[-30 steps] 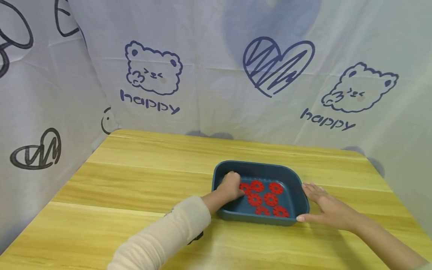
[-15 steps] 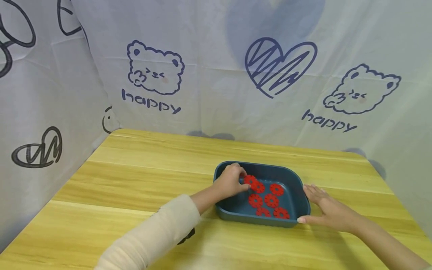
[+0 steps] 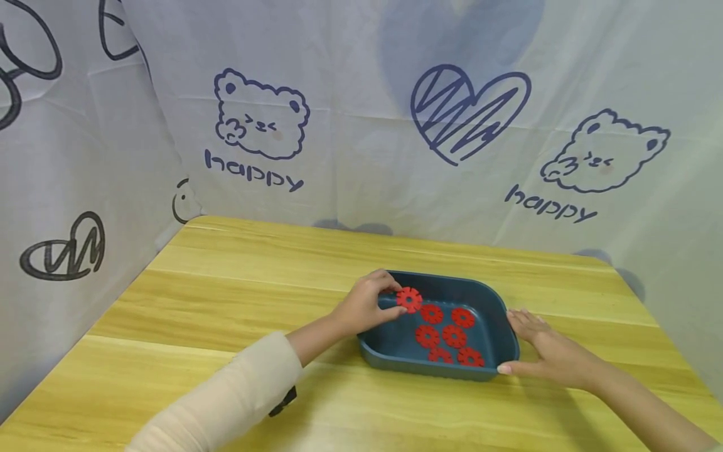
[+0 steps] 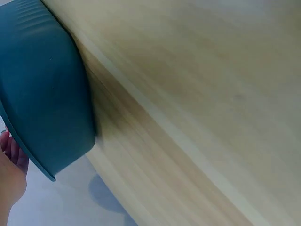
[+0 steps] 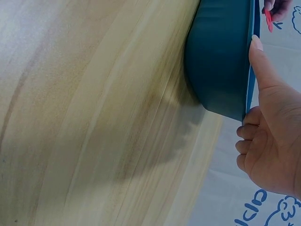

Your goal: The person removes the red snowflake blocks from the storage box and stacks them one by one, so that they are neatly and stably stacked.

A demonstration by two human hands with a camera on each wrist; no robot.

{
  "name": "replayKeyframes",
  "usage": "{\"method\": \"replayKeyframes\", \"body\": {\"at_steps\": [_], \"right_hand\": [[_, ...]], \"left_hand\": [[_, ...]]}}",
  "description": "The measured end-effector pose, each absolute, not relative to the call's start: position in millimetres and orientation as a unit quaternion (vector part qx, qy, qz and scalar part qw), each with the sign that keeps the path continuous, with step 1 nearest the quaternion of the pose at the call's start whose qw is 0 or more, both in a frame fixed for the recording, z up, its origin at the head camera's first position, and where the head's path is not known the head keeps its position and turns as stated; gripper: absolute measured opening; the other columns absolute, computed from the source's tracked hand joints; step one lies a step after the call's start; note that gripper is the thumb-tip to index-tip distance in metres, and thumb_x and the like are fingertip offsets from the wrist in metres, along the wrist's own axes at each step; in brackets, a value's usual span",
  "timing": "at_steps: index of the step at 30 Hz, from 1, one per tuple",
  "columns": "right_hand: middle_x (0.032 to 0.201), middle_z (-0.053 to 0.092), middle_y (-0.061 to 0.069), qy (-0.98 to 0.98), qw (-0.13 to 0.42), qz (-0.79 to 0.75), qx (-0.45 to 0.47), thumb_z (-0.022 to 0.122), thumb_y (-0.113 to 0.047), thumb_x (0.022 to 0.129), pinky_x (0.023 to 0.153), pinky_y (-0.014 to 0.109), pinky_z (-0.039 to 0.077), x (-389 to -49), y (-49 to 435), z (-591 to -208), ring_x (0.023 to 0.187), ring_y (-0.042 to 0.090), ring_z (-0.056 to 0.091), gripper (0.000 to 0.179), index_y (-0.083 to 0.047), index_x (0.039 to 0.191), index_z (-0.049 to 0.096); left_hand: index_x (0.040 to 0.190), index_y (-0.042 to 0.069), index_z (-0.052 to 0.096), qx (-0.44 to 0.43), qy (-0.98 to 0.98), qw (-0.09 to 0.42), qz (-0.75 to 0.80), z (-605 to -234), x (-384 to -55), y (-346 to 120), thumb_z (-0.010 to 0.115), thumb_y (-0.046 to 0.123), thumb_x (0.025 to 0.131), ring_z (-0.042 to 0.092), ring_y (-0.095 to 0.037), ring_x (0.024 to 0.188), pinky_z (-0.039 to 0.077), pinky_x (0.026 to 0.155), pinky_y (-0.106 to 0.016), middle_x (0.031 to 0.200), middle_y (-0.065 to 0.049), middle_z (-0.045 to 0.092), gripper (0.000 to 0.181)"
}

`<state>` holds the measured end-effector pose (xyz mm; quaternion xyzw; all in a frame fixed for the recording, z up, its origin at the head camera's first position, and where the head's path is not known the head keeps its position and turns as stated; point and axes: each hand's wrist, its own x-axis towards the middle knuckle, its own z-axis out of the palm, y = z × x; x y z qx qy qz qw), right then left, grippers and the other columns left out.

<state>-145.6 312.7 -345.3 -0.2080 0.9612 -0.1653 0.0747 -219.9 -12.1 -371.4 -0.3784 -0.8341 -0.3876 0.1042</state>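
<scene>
In the head view a dark blue plastic bin stands on the table, with several red notched plastic discs lying flat on its floor. My left hand reaches over the bin's left end. Its thumb and fingers pinch one red notched disc, raised above the others with its face showing. My right hand rests against the bin's right end, thumb at the near rim and fingers along the end wall. The right wrist view shows its thumb lying along the rim. In the left wrist view the bin's outer wall hides most of the fingers.
The bin stands right of the middle of the wood-grain table. White printed cloth hangs behind the table and along its sides. Something black shows under the left sleeve.
My left hand has come up from the bin's floor and moved left, bringing a pinched red disc with it. My right hand stays at the bin's right end.
</scene>
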Motion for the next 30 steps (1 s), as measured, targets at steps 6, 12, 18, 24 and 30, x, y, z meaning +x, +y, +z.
{"method": "replayKeyframes", "body": {"at_steps": [6,12,18,24,30], "right_hand": [[0.142,0.028,0.036,0.962,0.079,-0.166,-0.204,0.071,-0.046,0.076,0.098,0.069,0.026,-146,312,-345,0.129,0.057,0.023,0.095,0.014,0.137,0.031],[0.142,0.028,0.035,0.961,0.079,-0.166,-0.204,0.071,-0.047,0.076,0.098,0.069,0.026,-145,312,-345,0.129,0.057,0.023,0.095,0.014,0.137,0.031],[0.142,0.028,0.036,0.961,0.079,-0.166,-0.205,0.071,-0.046,0.076,0.098,0.069,0.026,-145,312,-344,0.129,0.057,0.023,0.094,0.014,0.137,0.031],[0.142,0.028,0.036,0.962,0.079,-0.163,-0.204,0.071,-0.047,0.076,0.098,0.069,0.026,-145,311,-344,0.129,0.057,0.023,0.095,0.014,0.137,0.032],[0.142,0.028,0.035,0.963,0.078,-0.16,-0.202,0.071,-0.048,0.075,0.098,0.069,0.027,-144,311,-345,0.129,0.057,0.023,0.096,0.014,0.137,0.032]], "left_hand": [[0.1,-0.003,0.065,-0.391,-0.824,0.137,-0.387,-374,-216,-26,0.075,0.013,0.077,0.061,-0.024,0.086,0.054,0.077,-0.03,0.097,-0.011,0.061,0.03],[0.099,-0.003,0.066,-0.388,-0.823,0.159,-0.383,-377,-213,-41,0.076,0.012,0.076,0.061,-0.024,0.087,0.055,0.076,-0.033,0.096,-0.011,0.061,0.029],[0.098,-0.003,0.067,-0.373,-0.823,0.182,-0.387,-381,-209,-57,0.077,0.01,0.073,0.063,-0.021,0.087,0.055,0.077,-0.032,0.094,-0.01,0.061,0.03],[0.095,-0.003,0.068,-0.367,-0.816,0.216,-0.391,-385,-205,-71,0.079,0.008,0.07,0.063,-0.025,0.086,0.055,0.076,-0.033,0.092,-0.01,0.061,0.03],[0.094,-0.003,0.068,-0.352,-0.815,0.238,-0.394,-388,-200,-86,0.079,0.006,0.069,0.062,-0.023,0.085,0.055,0.077,-0.03,0.092,-0.009,0.062,0.029]]}}
